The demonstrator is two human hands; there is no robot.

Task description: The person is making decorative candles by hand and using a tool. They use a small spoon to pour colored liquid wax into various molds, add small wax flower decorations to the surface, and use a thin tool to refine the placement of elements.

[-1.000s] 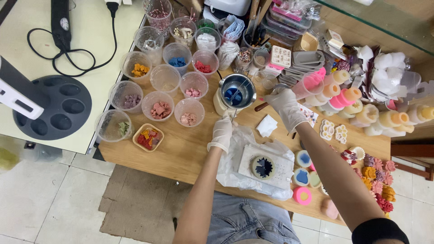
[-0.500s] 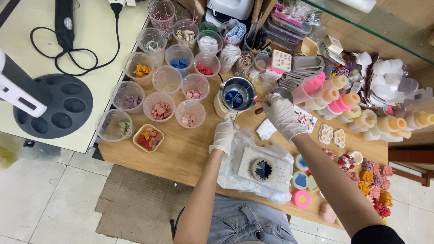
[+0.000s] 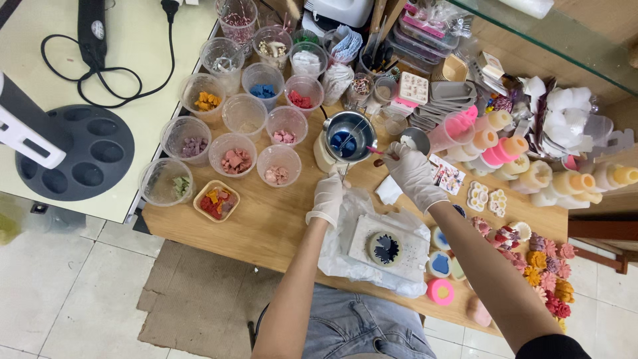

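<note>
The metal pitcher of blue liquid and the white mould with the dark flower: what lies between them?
In the head view, the gloved left hand and crinkled clear plastic sheet lie between pitcher and mould.

**Bright, even light over a sharp overhead view**

Soft, diffuse light fills the scene, leaving only faint shadows. Just beyond the right hand [image 3: 413,174], the metal pot [image 3: 350,136] glints. Focus is crisp near both hands; the frame's edges bend slightly outward.

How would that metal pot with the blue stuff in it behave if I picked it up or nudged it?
The metal pot looks rigid, so it should not flex. It holds what looks like blue liquid, so it is probably bottom-heavy, and the liquid could slosh or spill if tilted. Its smooth wall may be slippery in the gloved left hand. It stands upright on the wooden table, so a gentle push would likely slide it, not tip it.
</note>
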